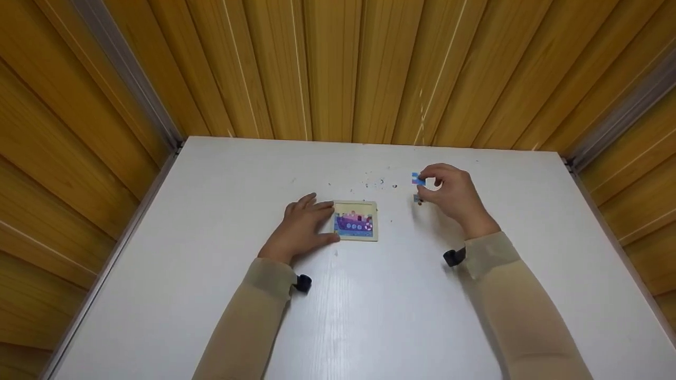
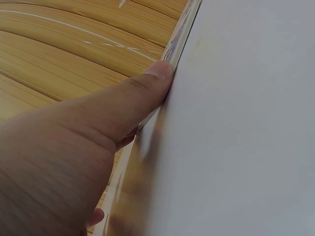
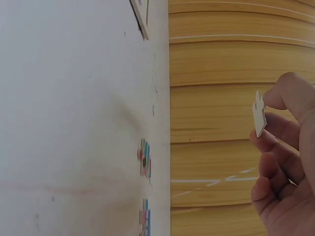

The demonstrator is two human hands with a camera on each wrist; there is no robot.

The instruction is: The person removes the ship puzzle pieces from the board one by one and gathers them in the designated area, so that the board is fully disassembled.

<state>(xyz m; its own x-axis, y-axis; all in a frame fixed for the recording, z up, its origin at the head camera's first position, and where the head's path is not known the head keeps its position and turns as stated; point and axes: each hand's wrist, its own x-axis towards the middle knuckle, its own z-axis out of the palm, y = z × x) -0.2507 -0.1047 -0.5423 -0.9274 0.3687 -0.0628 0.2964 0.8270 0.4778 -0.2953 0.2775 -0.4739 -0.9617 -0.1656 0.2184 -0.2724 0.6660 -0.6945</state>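
A small square tray puzzle (image 1: pixel 375 224) lies on the white table, with a purple and pink ship picture in it and a bare cream strip along its top. My left hand (image 1: pixel 301 227) rests at its left side, thumb and forefinger stretched to the near and far corners; the left wrist view shows the thumb against the tray's edge. To the right, my right hand (image 1: pixel 454 192) pinches a blue and pink puzzle piece (image 1: pixel 415 178) between thumb and fingertips, above the table. In the right wrist view that piece's pale back (image 3: pixel 258 118) shows.
Loose puzzle pieces (image 3: pixel 144 160) lie on the table under my right hand; one piece (image 1: pixel 416 198) is partly seen from the head. Small specks (image 1: pixel 375 184) are scattered beyond the tray. Yellow wood-patterned walls (image 1: pixel 327 68) stand behind the table (image 1: pixel 327 316) and at both sides.
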